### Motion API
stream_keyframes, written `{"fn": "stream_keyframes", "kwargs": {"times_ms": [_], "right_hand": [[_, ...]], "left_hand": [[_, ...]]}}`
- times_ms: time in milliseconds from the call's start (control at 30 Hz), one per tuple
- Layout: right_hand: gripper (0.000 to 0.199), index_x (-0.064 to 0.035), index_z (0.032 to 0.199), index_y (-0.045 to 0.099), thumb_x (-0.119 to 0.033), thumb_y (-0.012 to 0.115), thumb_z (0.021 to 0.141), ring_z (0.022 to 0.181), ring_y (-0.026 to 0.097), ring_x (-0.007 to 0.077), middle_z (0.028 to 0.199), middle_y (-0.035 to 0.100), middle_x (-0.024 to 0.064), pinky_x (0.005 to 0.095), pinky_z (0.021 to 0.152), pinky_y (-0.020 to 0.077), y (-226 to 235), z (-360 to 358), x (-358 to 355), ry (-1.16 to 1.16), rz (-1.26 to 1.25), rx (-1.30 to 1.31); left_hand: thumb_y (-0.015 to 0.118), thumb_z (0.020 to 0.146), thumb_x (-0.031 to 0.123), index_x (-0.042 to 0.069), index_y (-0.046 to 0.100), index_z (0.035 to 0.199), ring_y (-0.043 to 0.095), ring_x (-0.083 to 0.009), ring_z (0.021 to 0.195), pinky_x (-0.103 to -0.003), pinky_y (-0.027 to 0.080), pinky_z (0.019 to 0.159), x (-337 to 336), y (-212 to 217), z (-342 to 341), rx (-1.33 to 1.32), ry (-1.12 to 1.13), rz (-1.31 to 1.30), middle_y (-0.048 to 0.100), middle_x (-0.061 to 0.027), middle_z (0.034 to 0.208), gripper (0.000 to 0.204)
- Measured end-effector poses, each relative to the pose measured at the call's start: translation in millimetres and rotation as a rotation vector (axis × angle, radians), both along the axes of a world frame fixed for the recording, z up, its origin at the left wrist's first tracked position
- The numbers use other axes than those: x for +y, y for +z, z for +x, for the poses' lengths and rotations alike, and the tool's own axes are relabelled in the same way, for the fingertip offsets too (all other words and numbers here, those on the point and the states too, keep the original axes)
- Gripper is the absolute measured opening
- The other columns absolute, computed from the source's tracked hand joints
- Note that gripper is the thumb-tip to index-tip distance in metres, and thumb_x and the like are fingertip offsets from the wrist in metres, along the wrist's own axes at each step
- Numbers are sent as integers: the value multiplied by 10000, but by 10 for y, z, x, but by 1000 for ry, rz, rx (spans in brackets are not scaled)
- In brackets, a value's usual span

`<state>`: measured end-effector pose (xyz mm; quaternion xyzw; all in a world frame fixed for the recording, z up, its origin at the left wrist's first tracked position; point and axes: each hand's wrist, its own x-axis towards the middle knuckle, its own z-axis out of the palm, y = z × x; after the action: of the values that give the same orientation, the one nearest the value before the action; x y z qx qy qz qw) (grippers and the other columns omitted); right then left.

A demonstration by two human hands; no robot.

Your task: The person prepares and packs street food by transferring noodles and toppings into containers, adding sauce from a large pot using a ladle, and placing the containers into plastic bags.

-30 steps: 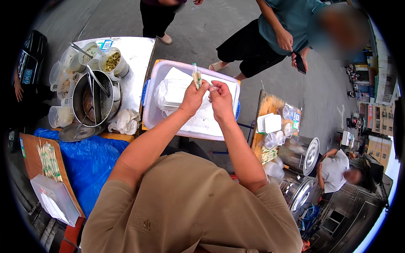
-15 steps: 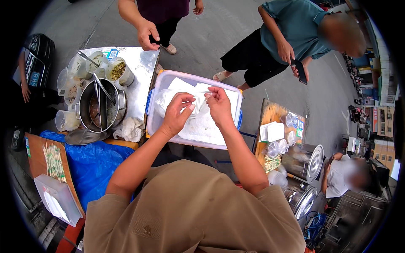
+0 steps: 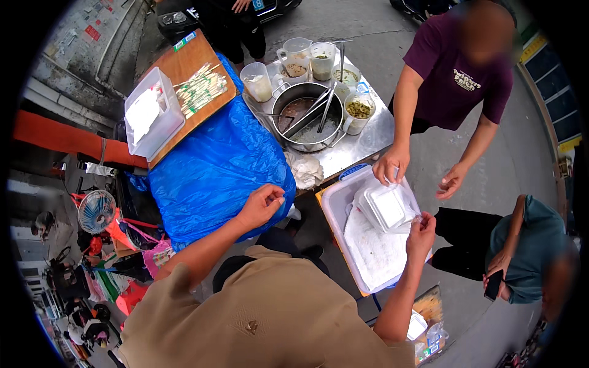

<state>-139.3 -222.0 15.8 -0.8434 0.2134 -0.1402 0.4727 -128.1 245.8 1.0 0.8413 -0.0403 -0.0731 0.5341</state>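
My right hand (image 3: 421, 238) pinches the edge of a thin clear plastic bag (image 3: 402, 226) with a white lidded foam box (image 3: 385, 205) inside. The bag hangs over a whitish plastic tub (image 3: 334, 230) lined with white paper (image 3: 368, 254). Another person's hand (image 3: 392, 165) grips the bag's far side, so two hands are on it. My left hand (image 3: 261, 205) is held in the air above a blue plastic sheet (image 3: 215, 178), its fingers curled in, with nothing visible in them.
Left of the tub, a metal-topped table (image 3: 374, 132) bears a divided steel pot (image 3: 307, 116) with utensils, several plastic jugs and a crumpled cloth (image 3: 305, 170). Wooden skewers (image 3: 201, 91) lie on a board beside a clear bin (image 3: 153, 113). A person in teal (image 3: 527, 245) holds a phone.
My view has swung left. My hands have parted, the left drawing away from the bag. The person in purple has come closer and taken hold of the bag.
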Motion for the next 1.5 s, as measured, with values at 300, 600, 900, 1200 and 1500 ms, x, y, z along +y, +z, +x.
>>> {"fn": "stream_keyframes", "kwargs": {"times_ms": [300,600,900,1200,1500], "right_hand": [[172,31,1057,582,12,621,891,736,621,282,886,635,159,383,710,510,326,102,268,112,-402,38],[189,26,1066,597,-29,648,893,916,610,370,994,601,179,462,820,493,578,58,1303,-25,-807,83],[551,-27,1270,555,-246,838,850,842,680,211,1027,703,119,357,751,554,-918,57,3585,485,-223,103],[239,-105,1168,627,-212,707,969,747,645,90,981,708,-3,221,576,498,-711,327,3552,290,1159,772],[93,-55,946,579,-116,636,987,598,554,133,815,620,50,218,450,456,-515,2510,4848,171,1167,711]], "left_hand": [[704,912,274,-22,654,1068,641,-298,889,-404,532,797,3520,582,275,-521,1135,725,626,-186,1030,338],[830,772,347,-48,471,1418,668,-345,1101,-412,536,917,5278,382,868,-36,988,503,654,-282,1226,838],[607,979,91,-80,555,1318,685,-182,1025,-307,535,936,4665,786,213,32,616,-617,690,-135,1154,384],[677,974,116,35,620,1094,656,-151,1018,-325,516,944,3724,-2,-2102,687,512,-1059,693,-62,1104,156],[612,1005,184,37,534,1275,705,-380,1043,-529,565,945,2588,-17,-1497,715,288,-1384,694,-189,1119,317]]}}
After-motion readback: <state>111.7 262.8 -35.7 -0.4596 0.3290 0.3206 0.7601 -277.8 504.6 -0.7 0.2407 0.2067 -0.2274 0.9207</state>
